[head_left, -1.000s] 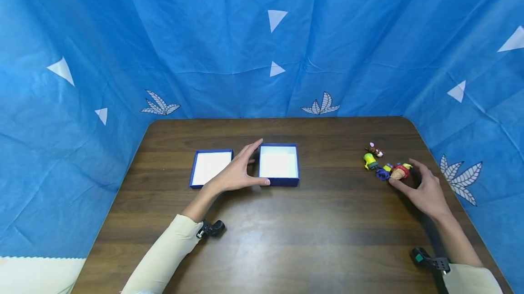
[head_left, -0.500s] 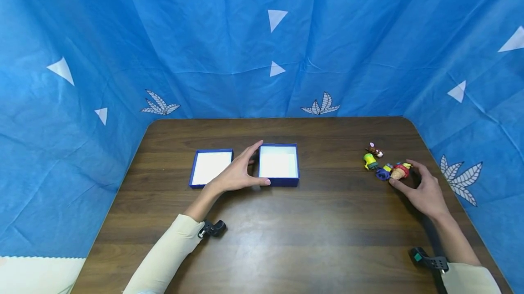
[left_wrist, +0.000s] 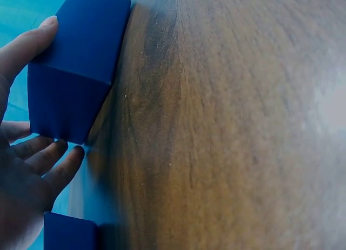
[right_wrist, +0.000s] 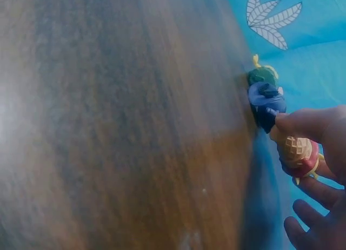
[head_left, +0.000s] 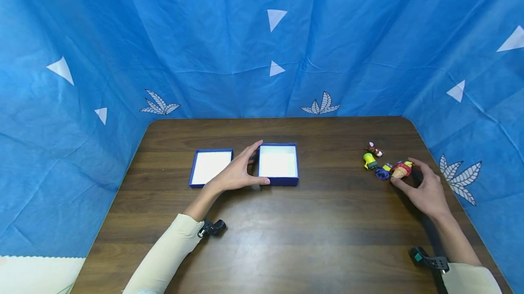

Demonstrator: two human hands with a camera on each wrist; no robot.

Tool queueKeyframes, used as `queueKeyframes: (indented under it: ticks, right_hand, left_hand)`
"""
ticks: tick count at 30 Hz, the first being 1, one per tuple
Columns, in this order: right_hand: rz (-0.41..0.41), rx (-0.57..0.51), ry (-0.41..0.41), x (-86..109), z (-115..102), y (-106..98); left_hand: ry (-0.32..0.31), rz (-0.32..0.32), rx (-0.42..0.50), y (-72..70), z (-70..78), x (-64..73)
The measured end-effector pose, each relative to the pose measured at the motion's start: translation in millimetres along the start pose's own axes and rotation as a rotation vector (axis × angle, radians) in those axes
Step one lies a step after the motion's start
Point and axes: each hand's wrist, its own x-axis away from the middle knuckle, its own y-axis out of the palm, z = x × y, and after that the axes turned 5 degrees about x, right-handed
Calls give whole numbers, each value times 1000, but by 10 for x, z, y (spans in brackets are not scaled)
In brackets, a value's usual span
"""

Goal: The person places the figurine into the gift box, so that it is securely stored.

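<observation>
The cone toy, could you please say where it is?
In the head view, the cone toy is at right, in the right hand, beside the blue toy.

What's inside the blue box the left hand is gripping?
In the head view, the blue box shows only a white interior, no item visible. Its near wall hides its own inner face and anything tight against it.

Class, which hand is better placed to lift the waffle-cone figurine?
Likely the right hand: it pinches the waffle-cone figurine, while the left hand, farther off, grips the open blue box.
</observation>
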Motion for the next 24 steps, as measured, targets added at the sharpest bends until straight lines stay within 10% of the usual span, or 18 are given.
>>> queueKeyframes:
  ticks: [24]
  right_hand:
    - [67,-57,-65,-7,-286,-27]
  left_hand:
    - [-10,-15,-3,-27,42,6]
